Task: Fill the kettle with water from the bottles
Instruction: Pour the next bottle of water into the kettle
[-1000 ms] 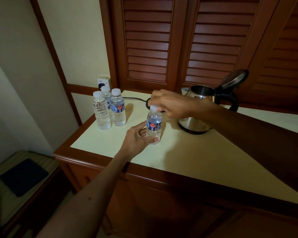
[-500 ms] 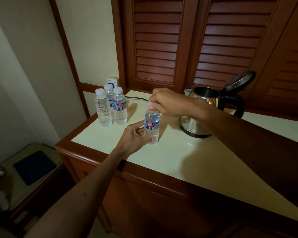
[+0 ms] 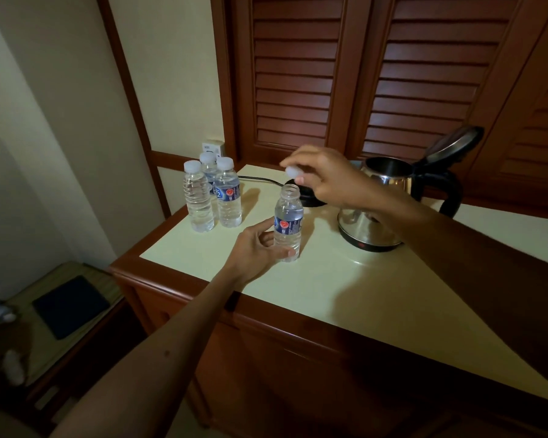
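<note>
A small clear water bottle (image 3: 288, 222) with a blue label stands upright on the cream countertop (image 3: 345, 289), its neck uncapped. My left hand (image 3: 255, 249) grips its lower body. Just above the neck, my right hand (image 3: 325, 177) pinches the white cap (image 3: 293, 171) in its fingertips. To the right stands a steel kettle (image 3: 378, 216) with a black handle, its lid (image 3: 453, 143) tipped up and open. Three capped bottles (image 3: 214, 194) are grouped at the counter's back left.
A black kettle base (image 3: 307, 197) with its cord lies behind the held bottle, and the cord runs to a wall socket (image 3: 214, 147). Louvred wooden doors rise behind the counter. A low bench with a dark pad (image 3: 70, 306) sits at lower left.
My right hand, earlier closed over the bottle's cap, has lifted off with the cap, leaving the neck bare. The left hand keeps its hold on the bottle.
</note>
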`<state>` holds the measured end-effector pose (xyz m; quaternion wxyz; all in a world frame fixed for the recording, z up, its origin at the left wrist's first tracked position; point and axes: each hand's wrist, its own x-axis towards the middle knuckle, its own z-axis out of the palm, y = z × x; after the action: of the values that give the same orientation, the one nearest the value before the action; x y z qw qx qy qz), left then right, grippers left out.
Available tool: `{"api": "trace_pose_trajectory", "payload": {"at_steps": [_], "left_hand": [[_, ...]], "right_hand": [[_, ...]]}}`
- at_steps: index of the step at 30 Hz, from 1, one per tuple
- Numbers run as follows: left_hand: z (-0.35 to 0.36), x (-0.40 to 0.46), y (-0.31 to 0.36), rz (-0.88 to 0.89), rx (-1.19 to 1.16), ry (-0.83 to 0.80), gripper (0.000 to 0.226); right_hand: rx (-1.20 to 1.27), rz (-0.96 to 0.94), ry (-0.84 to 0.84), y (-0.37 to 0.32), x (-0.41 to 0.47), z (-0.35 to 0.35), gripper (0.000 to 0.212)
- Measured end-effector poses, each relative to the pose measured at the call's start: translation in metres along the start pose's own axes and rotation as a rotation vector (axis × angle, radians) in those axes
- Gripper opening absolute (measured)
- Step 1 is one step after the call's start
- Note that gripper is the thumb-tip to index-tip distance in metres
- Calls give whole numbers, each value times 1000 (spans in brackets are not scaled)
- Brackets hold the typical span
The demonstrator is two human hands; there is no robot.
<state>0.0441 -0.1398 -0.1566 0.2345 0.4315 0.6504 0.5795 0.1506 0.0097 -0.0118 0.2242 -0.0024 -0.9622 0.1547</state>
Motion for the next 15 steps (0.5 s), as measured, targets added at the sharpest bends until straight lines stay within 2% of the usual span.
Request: {"api": "trace_pose_trajectory", "payload": {"at_steps": [3,5,10,15], "left_hand": [[-1,-1,0,11,1,-3,59],[0,-2,1,21,6,-5,59],[1,-2,1,18,15,-4,61],[1,-3,2,21,27,6,60]], "right_hand": [[104,220,134,8,-30,12,37],[128,330,95,19,-59,27,37],[-5,384,-174,51,-120,66,39],[-31,323,-158,66,-135,84,32]]}}
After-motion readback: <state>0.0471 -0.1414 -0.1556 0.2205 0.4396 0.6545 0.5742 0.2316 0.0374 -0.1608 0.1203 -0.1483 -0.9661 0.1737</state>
